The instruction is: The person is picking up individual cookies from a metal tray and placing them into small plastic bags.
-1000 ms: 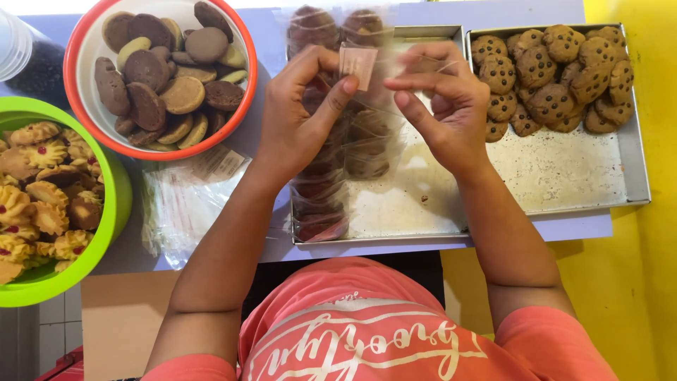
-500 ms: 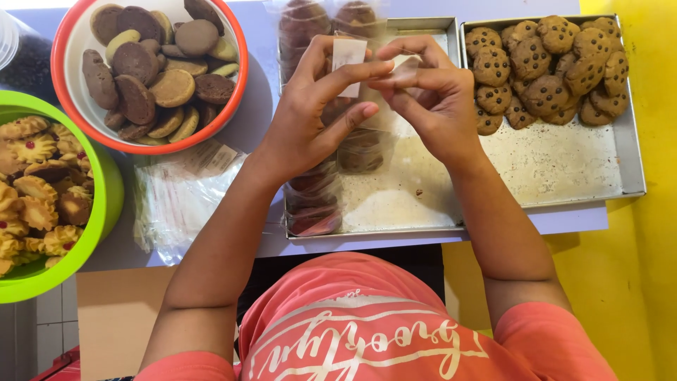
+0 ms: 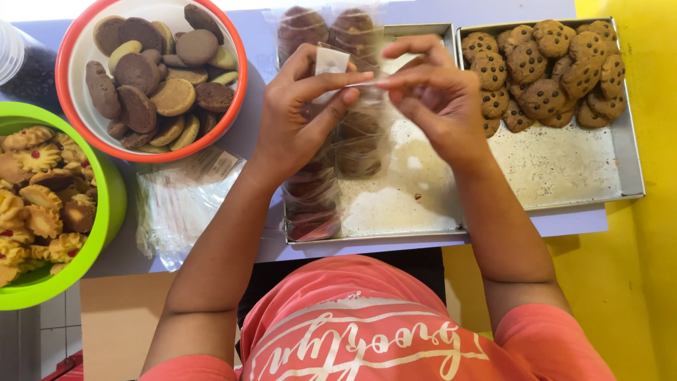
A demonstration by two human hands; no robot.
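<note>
A short-sleeved shirt (image 3: 395, 331) of coral-pink cloth is worn, seen from above at 6 o'clock in the view. Across its chest, cursive lettering is printed in white, and a band of thin white lines is drawn beneath it. The left sleeve (image 3: 183, 368) is cut off at the upper arm toward 7 o'clock, and the right sleeve (image 3: 557, 346) ends likewise toward 5 o'clock. Both forearms are left bare from sleeve to wrist. No ring, watch or bracelet can be seen on the left hand (image 3: 300, 113) or the right hand (image 3: 434, 99). The fingers (image 3: 416, 46) are bare, with nails trimmed short.
</note>
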